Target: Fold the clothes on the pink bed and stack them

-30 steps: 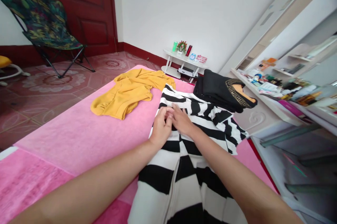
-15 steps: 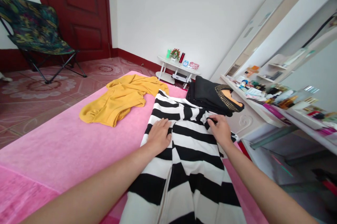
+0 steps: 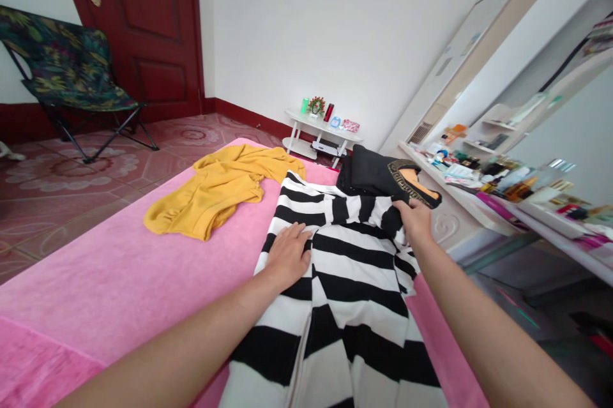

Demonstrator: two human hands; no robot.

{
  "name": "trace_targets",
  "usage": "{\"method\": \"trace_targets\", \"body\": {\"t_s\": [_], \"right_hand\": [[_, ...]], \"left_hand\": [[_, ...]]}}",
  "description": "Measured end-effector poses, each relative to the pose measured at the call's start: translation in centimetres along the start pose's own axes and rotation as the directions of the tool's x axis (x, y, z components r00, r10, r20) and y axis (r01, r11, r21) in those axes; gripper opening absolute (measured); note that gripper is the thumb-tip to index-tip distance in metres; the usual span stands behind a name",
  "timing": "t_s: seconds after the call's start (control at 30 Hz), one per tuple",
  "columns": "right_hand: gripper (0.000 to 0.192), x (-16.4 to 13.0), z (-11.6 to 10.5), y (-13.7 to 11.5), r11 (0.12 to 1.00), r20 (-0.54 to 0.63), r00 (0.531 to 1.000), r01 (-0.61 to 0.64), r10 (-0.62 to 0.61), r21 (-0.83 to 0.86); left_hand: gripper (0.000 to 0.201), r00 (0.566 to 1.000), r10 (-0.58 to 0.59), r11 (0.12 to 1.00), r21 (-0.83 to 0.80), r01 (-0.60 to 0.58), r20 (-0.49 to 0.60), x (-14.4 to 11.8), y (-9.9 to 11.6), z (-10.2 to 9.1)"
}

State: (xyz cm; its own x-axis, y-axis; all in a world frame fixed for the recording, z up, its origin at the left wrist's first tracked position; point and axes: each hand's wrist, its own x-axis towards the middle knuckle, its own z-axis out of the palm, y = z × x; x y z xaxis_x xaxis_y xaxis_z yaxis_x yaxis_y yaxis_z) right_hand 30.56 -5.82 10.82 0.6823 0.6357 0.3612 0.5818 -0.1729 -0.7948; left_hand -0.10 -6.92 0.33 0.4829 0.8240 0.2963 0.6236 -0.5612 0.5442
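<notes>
A black-and-white striped garment [image 3: 354,280] lies spread lengthwise on the pink bed cover [image 3: 191,287]. My left hand [image 3: 288,256] rests flat on its left part, fingers extended. At the upper right my right hand [image 3: 414,219] pinches the end of a striped sleeve, which stretches across the top of the garment and looks lifted at that end. Beyond it sits a stack of folded black clothes [image 3: 368,172], with a gold-patterned neckline on top. A mustard-yellow garment [image 3: 230,184] lies loosely to the left.
On the right stands a white dressing table [image 3: 460,197] crowded with bottles and cosmetics. A small white shelf [image 3: 320,120] is against the far wall. A patterned folding chair [image 3: 71,76] stands by the dark red door [image 3: 153,31].
My right hand has moved right and slightly up, drawing the sleeve end out straighter toward the right. My left hand stays on the striped garment. The view has tilted slightly.
</notes>
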Motion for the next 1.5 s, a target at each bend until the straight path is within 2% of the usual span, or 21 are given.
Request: {"method": "trace_targets", "body": {"t_s": [0.07, 0.1, 0.2, 0.27, 0.3, 0.37, 0.43, 0.5, 0.53, 0.63, 0.7, 0.83, 0.9, 1.03, 1.07, 1.1, 1.2, 1.23, 1.27, 1.33, 1.5], "right_hand": [[0.015, -1.9, -1.3, -3.6, 0.961, -0.033, 0.962, 0.269, -0.271, -0.066], [0.016, -3.7, -2.0, -5.4, 0.894, 0.026, 0.899, 0.436, -0.436, -0.102], [0.012, -11.0, -4.4, -10.1, 0.585, 0.403, 0.556, 0.809, -0.727, -0.061], [0.017, -15.9, -5.9, -11.6, 0.467, 0.683, 0.325, 0.884, -0.654, 0.026], [0.014, -17.7, -6.5, -11.7, 0.472, 0.746, 0.279, 0.88, -0.605, 0.054], [0.01, -19.5, -7.1, -11.2, 0.534, 0.778, 0.305, 0.844, -0.55, 0.047], [0.014, -19.5, -6.9, -10.1, 0.62, 0.75, 0.418, 0.784, -0.512, -0.013], [0.033, -18.8, -6.1, -9.1, 0.68, 0.746, 0.483, 0.731, -0.459, -0.055], [0.047, -18.7, -5.5, -8.7, 0.697, 0.769, 0.474, 0.715, -0.428, -0.053], [0.075, -20.1, -3.7, -8.2, 0.716, 0.876, 0.327, 0.698, -0.354, 0.029], [0.051, -21.8, -2.8, -8.4, 0.719, 0.908, 0.261, 0.693, -0.327, 0.059], [0.026, -23.0, -2.6, -9.3, 0.775, 0.896, 0.302, 0.628, -0.325, 0.069], [0.024, -22.1, -3.1, -9.7, 0.858, 0.922, 0.269, 0.501, -0.279, 0.113], [0.011, -19.6, -2.8, -9.8, 0.972, 0.984, -0.022, 0.152, -0.179, 0.18], [0.012, -19.3, -2.2, -9.6, 0.976, 0.981, -0.025, 0.099, -0.195, 0.196], [0.015, -19.0, -1.4, -9.2, 0.972, 0.973, 0.038, 0.079, -0.226, 0.223], [0.02, -19.2, 1.7, -7.1, 0.921, 0.822, 0.43, 0.276, -0.373, 0.274], [0.026, -19.5, 2.8, -6.2, 0.889, 0.753, 0.503, 0.39, -0.424, 0.24], [0.034, -19.9, 3.7, -5.4, 0.849, 0.714, 0.524, 0.494, -0.464, 0.189], [0.05, -20.5, 5.0, -3.9, 0.769, 0.729, 0.482, 0.632, -0.486, 0.094], [0.051, -21.3, 5.4, -2.8, 0.702, 0.755, 0.445, 0.712, -0.482, 0.028]], "left_hand": [[0.044, 1.0, -0.012, 0.998, -0.061, 0.011, -0.023, 0.1, -0.1, 0.0], [0.043, 0.999, -0.028, 0.993, -0.117, 0.022, -0.047, 0.1, -0.1, -0.1], [0.037, 0.974, -0.144, 0.922, -0.381, 0.068, -0.173, 0.4, -0.3, -0.6], [0.035, 0.938, -0.253, 0.833, -0.547, 0.087, -0.236, 0.5, -0.4, -1.0], [0.034, 0.923, -0.295, 0.795, -0.6, 0.093, -0.247, 0.5, -0.4, -1.2], [0.034, 0.914, -0.325, 0.754, -0.65, 0.096, -0.242, 0.4, -0.5, -1.3], [0.032, 0.924, -0.308, 0.745, -0.661, 0.086, -0.226, 0.4, -0.6, -1.2], [0.033, 0.933, -0.285, 0.743, -0.665, 0.071, -0.219, 0.3, -0.7, -0.9], [0.033, 0.936, -0.277, 0.742, -0.667, 0.063, -0.219, 0.3, -0.8, -0.8], [0.033, 0.935, -0.263, 0.741, -0.67, 0.038, -0.238, 0.5, -1.2, -0.3], [0.032, 0.933, -0.26, 0.74, -0.673, 0.026, -0.25, 0.6, -1.5, -0.1], [0.032, 0.93, -0.254, 0.755, -0.656, 0.019, -0.265, 0.7, -1.8, 0.2], [0.032, 0.932, -0.246, 0.775, -0.632, 0.023, -0.268, 0.7, -1.9, 0.2], [0.031, 0.938, -0.23, 0.827, -0.56, 0.048, -0.26, 0.7, -1.7, -0.2], [0.031, 0.94, -0.225, 0.841, -0.539, 0.053, -0.258, 0.7, -1.6, -0.3], [0.032, 0.942, -0.218, 0.853, -0.519, 0.057, -0.254, 0.7, -1.5, -0.4], [0.034, 0.945, -0.214, 0.88, -0.47, 0.076, -0.246, 0.5, -1.2, -0.7], [0.035, 0.946, -0.206, 0.891, -0.448, 0.076, -0.249, 0.4, -1.1, -0.8], [0.036, 0.951, -0.184, 0.906, -0.419, 0.066, -0.249, 0.4, -1.0, -1.0], [0.038, 0.974, -0.079, 0.946, -0.323, 0.006, -0.213, 0.6, -0.9, -1.3], [0.046, 0.99, 0.1, 0.995, -0.011, -0.099, 0.098, 4.4, -1.9, -1.2]]}}
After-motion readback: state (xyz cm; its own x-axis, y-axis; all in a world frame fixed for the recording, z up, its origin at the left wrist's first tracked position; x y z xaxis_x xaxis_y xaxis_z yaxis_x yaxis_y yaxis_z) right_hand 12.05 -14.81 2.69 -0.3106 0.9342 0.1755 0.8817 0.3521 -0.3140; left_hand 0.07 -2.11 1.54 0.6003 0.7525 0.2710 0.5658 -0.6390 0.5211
